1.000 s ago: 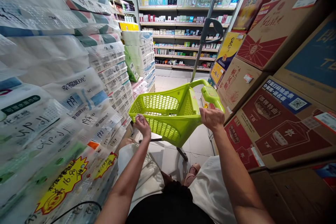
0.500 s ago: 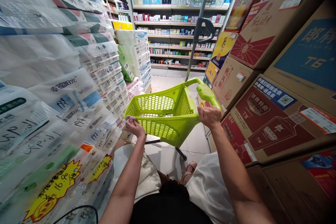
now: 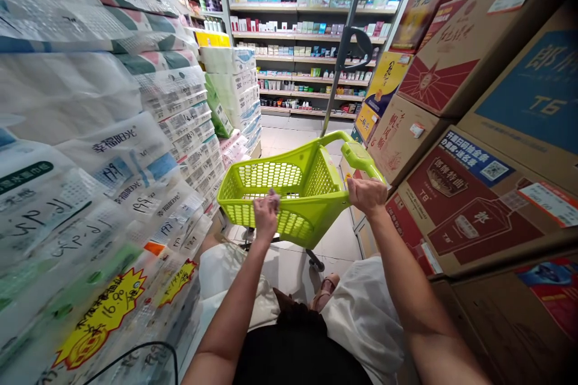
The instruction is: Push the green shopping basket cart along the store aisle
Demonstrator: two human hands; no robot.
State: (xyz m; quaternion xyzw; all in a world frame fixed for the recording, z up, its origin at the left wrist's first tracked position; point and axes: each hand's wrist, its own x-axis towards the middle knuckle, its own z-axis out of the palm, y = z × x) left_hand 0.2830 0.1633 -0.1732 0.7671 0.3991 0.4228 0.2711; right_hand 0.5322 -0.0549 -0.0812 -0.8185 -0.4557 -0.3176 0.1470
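A lime-green plastic shopping cart [image 3: 318,225] with perforated sides stands turned sideways in front of me. My right hand [image 3: 367,194] is wrapped round the end of its handle, near the basket's right corner. A small crumpled greyish-pink cloth or wipe [image 3: 273,195] pokes out of my left hand [image 3: 265,215], which is closed on it. That hand is at the near long rim, about midway along the basket; I cannot tell whether it touches the rim. Through the holes, the basket's inside shows no goods.
Stacked toilet-paper packs [image 3: 180,84] with price signs wall in the left side. On the right rise cartons [image 3: 478,192]. Beyond the cart, a metal pole [image 3: 345,30] with a dark loop stands before shelves [image 3: 311,60] of cosmetics. Pale floor tiles [image 3: 289,126] lie between.
My left hand has left the basket's left front corner and moved right along the near rim, with the crumpled cloth in it. My right hand stays on the handle; the cart has barely shifted.
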